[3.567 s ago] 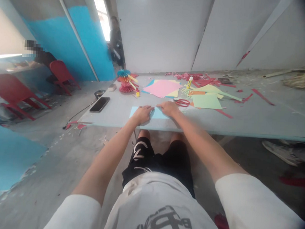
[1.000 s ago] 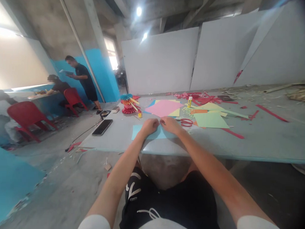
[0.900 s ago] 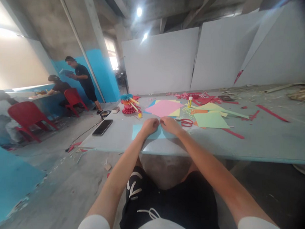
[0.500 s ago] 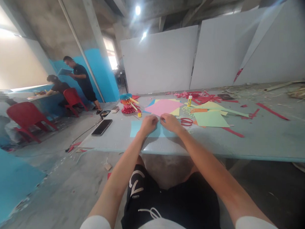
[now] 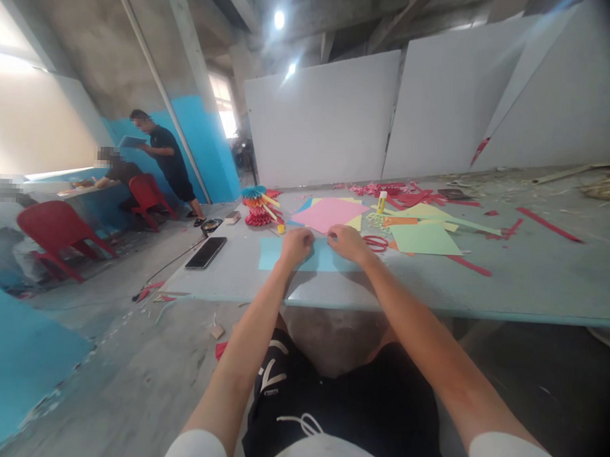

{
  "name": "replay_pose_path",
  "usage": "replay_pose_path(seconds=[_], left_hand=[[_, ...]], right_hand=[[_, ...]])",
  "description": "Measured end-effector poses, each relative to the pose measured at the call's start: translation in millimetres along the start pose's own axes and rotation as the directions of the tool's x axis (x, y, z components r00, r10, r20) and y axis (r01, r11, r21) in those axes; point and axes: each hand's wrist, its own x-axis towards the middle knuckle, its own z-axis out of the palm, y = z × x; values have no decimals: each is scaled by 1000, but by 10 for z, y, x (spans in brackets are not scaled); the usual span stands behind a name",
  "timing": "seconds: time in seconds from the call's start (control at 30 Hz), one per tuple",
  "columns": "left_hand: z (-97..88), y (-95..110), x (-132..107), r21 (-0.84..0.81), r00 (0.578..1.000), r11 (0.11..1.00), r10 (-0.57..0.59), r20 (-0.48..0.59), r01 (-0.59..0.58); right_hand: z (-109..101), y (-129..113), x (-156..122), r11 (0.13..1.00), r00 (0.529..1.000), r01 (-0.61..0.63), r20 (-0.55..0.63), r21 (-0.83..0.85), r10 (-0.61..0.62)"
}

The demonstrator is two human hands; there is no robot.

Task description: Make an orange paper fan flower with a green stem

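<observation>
A light blue sheet of paper (image 5: 324, 258) lies flat on the table, its long side running left to right. My left hand (image 5: 298, 247), fingers curled together, grips the far edge of this sheet left of its middle. Farther right along the same edge, my right hand (image 5: 346, 242) has thumb and fingers pinched on the paper. My fingertips and wrists cover parts of the sheet. Just beyond my hands is a pink sheet (image 5: 329, 214) over yellow and blue ones. Red-handled scissors (image 5: 375, 243) lie right beside my right hand.
A glue stick (image 5: 382, 202), a green sheet (image 5: 427, 239) and red paper strips (image 5: 468, 265) lie to the right. To the left are a layered paper craft (image 5: 258, 205), a yellow cap (image 5: 281, 229) and a phone (image 5: 207, 252). Several people are at the far left near red chairs (image 5: 65, 230).
My right hand has slid right along the far edge of the blue sheet, so the gap between my hands is wider. My left hand has barely moved.
</observation>
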Motion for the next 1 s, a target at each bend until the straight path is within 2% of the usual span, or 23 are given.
replay_pose_path(seconds=[0.3,0.47,0.53,0.6,0.67,0.73,0.77,0.8,0.87,1.0], left_hand=[[-70,-15,-9,49,998,997,-50,-28,51],[-139,-34,-28,72,996,995,-63,-63,68],[-154,-36,-30,99,997,994,-49,-52,54],[-153,-31,-29,121,998,991,-49,-49,55],[-137,-20,-26,133,998,989,-52,-39,56],[-111,-6,-23,139,999,990,-36,-12,37],[-97,1,-22,139,1000,990,-22,6,21],[-84,8,-23,138,1000,990,-7,26,3],[-62,21,-28,134,998,990,22,59,-30],[-48,62,-48,142,994,987,67,82,-78]], right_hand=[[-62,170,-16,999,998,-47,-28,-4,47],[-202,272,-51,990,991,-130,-27,-50,129],[-271,365,-65,969,977,-213,-27,-123,211],[-325,447,-80,925,945,-327,-94,-192,314],[-340,463,-95,909,920,-369,-210,-192,330],[-304,378,-100,954,936,-260,-281,-152,210],[-269,302,-97,980,957,-147,-270,-134,106],[-227,213,-90,992,968,-45,-251,-120,14],[-136,33,-65,985,980,124,-141,-117,-140],[-15,-151,-24,977,987,160,37,-139,-156]])
